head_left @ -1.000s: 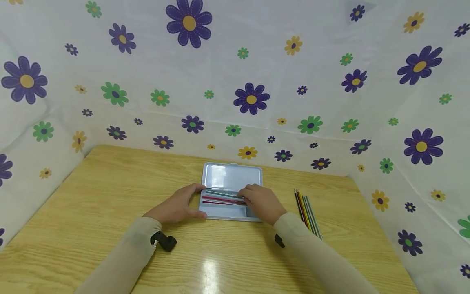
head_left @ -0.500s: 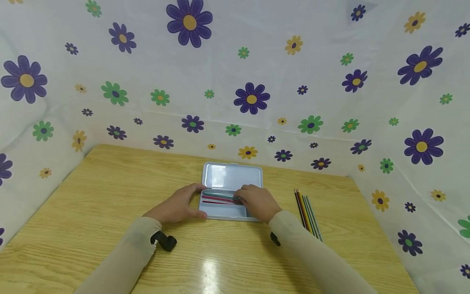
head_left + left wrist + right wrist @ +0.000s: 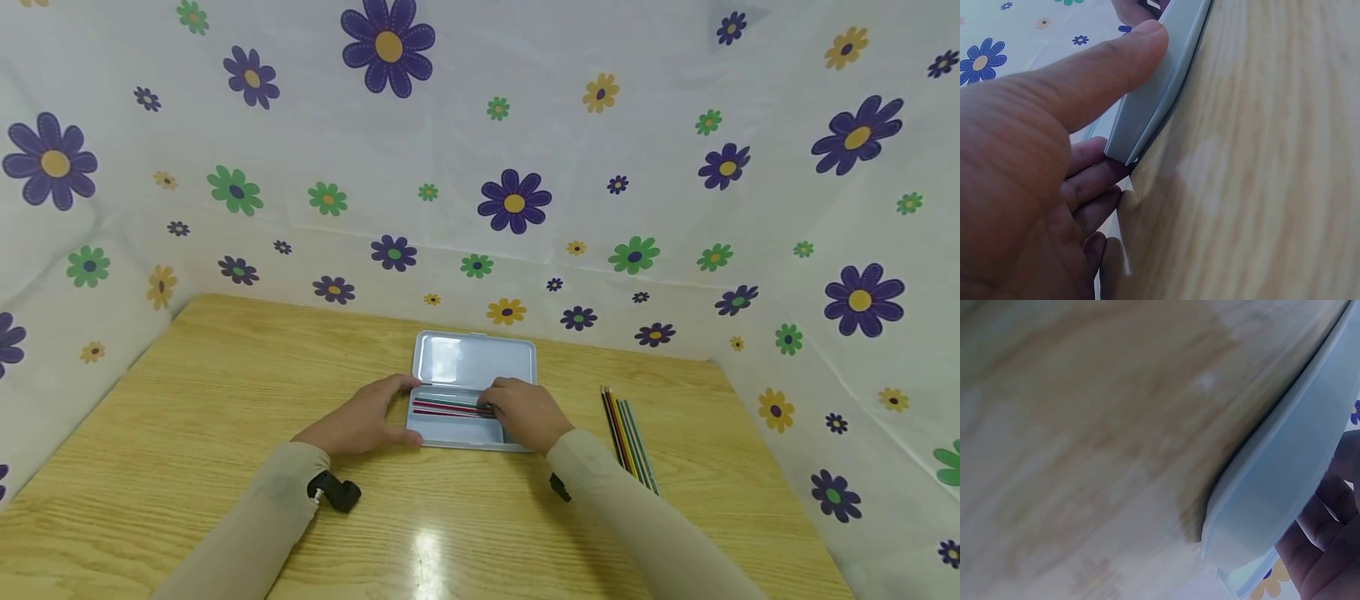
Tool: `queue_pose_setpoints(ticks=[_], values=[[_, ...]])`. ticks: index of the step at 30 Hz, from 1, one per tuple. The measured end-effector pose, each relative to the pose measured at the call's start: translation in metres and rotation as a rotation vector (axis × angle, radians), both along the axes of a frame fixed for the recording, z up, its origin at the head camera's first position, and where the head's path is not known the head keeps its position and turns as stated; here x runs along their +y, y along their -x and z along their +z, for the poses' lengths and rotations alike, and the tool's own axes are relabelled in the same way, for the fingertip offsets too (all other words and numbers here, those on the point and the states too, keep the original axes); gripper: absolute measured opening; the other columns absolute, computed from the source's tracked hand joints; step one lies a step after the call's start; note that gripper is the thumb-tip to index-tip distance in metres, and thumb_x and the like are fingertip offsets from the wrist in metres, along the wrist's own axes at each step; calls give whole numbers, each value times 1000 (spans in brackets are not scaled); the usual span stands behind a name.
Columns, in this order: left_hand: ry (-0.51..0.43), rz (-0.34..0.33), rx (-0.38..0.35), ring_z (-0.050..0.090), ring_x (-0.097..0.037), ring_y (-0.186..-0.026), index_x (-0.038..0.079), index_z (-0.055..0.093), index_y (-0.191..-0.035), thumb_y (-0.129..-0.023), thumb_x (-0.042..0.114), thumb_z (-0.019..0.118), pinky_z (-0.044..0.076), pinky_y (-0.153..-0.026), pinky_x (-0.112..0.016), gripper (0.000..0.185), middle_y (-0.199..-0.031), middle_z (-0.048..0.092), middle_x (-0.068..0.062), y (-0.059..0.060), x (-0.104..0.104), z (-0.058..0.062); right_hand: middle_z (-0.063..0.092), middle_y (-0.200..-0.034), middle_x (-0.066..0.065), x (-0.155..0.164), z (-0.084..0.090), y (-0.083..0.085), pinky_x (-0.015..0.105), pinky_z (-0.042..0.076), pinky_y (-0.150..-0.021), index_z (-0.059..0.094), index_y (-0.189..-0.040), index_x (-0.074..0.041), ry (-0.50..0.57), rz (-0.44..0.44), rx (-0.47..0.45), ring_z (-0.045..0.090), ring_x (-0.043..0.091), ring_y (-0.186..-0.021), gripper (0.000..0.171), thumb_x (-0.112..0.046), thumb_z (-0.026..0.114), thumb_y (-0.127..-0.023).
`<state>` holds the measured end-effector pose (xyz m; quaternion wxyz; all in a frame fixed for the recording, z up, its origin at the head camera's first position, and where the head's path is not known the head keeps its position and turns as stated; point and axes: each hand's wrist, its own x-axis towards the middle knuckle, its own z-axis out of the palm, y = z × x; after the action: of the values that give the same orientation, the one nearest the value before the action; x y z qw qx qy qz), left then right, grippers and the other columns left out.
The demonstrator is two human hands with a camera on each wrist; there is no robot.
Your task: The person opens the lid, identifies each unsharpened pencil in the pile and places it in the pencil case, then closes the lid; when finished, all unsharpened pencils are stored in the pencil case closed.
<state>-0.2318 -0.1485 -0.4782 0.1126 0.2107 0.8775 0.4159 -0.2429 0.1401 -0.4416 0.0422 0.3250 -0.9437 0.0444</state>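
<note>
the case (image 3: 459, 417) lies open near the middle of the table (image 3: 187, 400), lid (image 3: 472, 360) laid back flat behind the tray. the left hand (image 3: 367, 421) grips the tray's left end: in the left wrist view the thumb (image 3: 1094, 81) presses along the near wall and the other fingers curl round the far corner. the right hand (image 3: 525, 412) rests over the tray's right end, fingertips on the pencils (image 3: 450, 407) that lie lengthwise inside; whether it pinches one or only presses on them cannot be told. a loose row of pencils (image 3: 628, 433) lies on the table just right of the case, apart from it. to do this step well, hold the tray steady with the left hand, lay each pencil parallel to those inside, and keep them flat against the back wall.
</note>
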Motion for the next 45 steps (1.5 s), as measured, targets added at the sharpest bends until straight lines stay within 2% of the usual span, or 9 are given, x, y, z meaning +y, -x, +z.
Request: queue_pose_setpoints(ticks=[10,17,21,26,31,36,41,45], values=[[7,-1,9,36,-37,-149,10,45,-152,-81,49,87,29,-122,-58,92,-157,45,-14,-2,-1,1,74,-107,-1,8,12,-8,34,60,-89,77,-114,-14,-35,-36,-24,71,15,-101,19,-8,67,-99],[18,-7,17,36,-37,-149,11,44,-152,-81,52,86,29,-122,-58,93,-157,45,-13,0,-1,0,73,-109,-2,29,19,-14,31,61,-86,76,-116,-15,-22,-78,-33,70,13,-100,20,-8,67,-99],[12,-2,7,35,-36,-149,12,44,-152,-79,52,87,28,-123,-57,94,-157,45,-12,1,-2,-1,72,-111,-2,46,24,-18,31,60,-84,75,-117,-14,25,-94,-34,69,12,-98,20,-9,68,-99],[-3,0,-7,34,-36,-150,12,44,-152,-78,51,88,27,-124,-57,94,-158,44,-12,1,-2,-1,72,-110,1,74,33,-24,35,61,-79,74,-118,-9,99,-104,-13,70,16,-94,22,-5,68,-98],[-3,-5,0,35,-36,-150,11,44,-151,-79,49,88,28,-123,-58,92,-157,44,-13,0,-1,0,70,-112,3,110,37,-28,39,61,-80,71,-123,-7,120,-179,-33,69,18,-96,25,-8,67,-99],[2,-3,-2,34,-36,-150,12,44,-152,-80,50,88,27,-123,-58,92,-158,44,-12,1,0,-2,69,-114,6,148,33,-34,40,60,-76,69,-126,-6,164,-259,-71,68,19,-94,28,-8,68,-98],[12,2,-6,33,-35,-151,14,44,-153,-79,53,87,27,-123,-58,94,-159,43,-10,2,0,-5,67,-116,7,181,25,-40,45,60,-79,67,-129,-5,209,-334,-148,67,23,-98,30,-12,68,-99],[10,6,-15,32,-35,-152,15,44,-153,-79,53,87,26,-124,-58,93,-160,43,-9,2,0,-5,68,-115,8,202,21,-47,46,60,-81,66,-129,-3,232,-365,-169,66,24,-98,31,-14,67,-100]])
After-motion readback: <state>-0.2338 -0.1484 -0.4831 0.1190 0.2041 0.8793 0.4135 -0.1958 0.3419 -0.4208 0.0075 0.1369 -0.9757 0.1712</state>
